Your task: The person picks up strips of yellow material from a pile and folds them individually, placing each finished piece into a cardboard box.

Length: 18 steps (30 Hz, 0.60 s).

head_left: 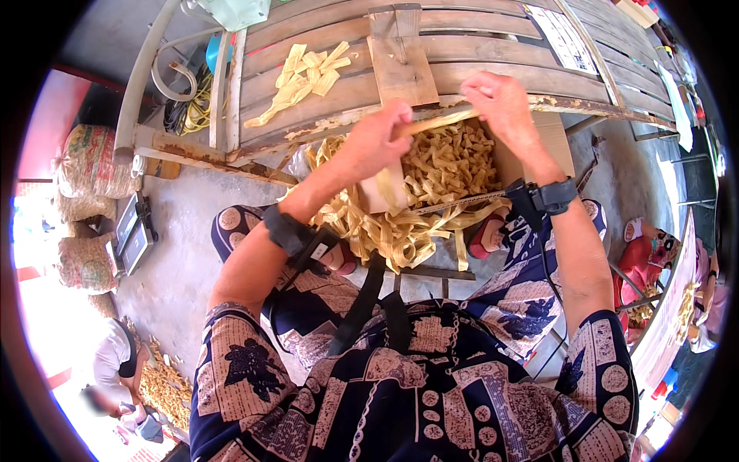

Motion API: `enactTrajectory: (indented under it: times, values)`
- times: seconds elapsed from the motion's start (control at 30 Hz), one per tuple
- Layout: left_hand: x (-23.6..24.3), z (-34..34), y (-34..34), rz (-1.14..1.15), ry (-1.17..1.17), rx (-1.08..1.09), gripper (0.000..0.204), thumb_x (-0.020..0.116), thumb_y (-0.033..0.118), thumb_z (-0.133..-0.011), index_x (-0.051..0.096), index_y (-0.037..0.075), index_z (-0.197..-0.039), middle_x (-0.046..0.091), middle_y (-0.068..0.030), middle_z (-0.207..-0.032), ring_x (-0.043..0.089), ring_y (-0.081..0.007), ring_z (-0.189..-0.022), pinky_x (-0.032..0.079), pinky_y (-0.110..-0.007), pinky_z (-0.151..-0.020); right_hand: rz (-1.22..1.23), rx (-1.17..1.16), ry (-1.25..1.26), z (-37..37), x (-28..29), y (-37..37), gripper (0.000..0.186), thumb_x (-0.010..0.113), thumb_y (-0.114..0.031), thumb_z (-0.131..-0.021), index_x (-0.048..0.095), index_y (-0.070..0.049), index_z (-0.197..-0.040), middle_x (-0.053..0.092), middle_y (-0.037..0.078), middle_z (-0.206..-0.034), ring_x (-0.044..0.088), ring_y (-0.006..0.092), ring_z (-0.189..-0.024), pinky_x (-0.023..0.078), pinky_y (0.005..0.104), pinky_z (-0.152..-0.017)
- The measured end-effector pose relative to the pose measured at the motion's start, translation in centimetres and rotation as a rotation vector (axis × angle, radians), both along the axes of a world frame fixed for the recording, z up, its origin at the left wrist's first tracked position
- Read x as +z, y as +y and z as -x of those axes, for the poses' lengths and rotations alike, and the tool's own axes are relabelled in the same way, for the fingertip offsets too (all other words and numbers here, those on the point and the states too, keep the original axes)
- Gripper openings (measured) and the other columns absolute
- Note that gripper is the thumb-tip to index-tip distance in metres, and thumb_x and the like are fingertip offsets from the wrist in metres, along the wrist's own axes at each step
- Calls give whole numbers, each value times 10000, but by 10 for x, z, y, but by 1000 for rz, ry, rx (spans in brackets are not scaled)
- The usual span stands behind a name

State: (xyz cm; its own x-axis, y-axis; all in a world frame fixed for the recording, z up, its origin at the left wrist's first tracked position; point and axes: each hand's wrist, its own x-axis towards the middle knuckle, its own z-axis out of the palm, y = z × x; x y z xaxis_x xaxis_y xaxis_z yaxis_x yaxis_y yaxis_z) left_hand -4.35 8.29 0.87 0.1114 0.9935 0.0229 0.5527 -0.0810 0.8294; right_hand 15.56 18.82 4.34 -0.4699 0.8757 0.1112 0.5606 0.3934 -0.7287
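A flat, pale yellow strip (444,122), soft and ribbon-like, is stretched between my two hands above a cardboard box. My left hand (376,140) pinches its left end, fingers closed. My right hand (502,110) is closed on the other end, near the table's edge. Below, many knotted yellow pieces (449,159) fill the cardboard box (536,148). Long loose strips (394,231) lie heaped on the near side of the box, between my knees. Another small pile of strips (304,81) rests on the slatted table (469,52), left of a wooden board (402,65).
The table's rusty metal edge (308,132) runs just beyond my hands. Stuffed woven sacks (96,162) and a dark flat device (135,235) stand on the floor at left. One person (115,362) sits low at lower left beside scattered yellow pieces; another (654,246) is at right.
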Motion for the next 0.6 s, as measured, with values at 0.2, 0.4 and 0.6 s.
enactTrajectory:
  times: [0.2, 0.4, 0.6]
  values:
    - [28, 37, 4, -64, -147, -132, 150, 528, 11, -809, 564, 14, -955, 594, -22, -840, 548, -86, -821, 450, -237, -755, 666, 606, -99, 10, 20, -37, 108, 567, -47, -796, 672, -45, -815, 561, -23, -553, 416, 22, -396, 336, 167, -379]
    - [54, 19, 4, 333, -802, -214, 246, 499, 292, -897, 592, 65, -923, 584, -4, -771, 549, -93, -693, 456, -234, -654, 910, 815, 626, 7, 48, -41, 370, 598, -313, -833, 588, -31, -1072, 562, -8, -629, 381, 15, -418, 266, 157, -376]
    - [12, -1, 8, 614, -1290, -365, 298, 434, 372, -914, 526, 88, -932, 480, 50, -574, 412, 11, -454, 358, -155, -481, 662, 577, 426, 11, 39, -37, 355, 590, -312, -842, 584, -82, -1112, 588, -2, -688, 364, 5, -433, 260, 152, -386]
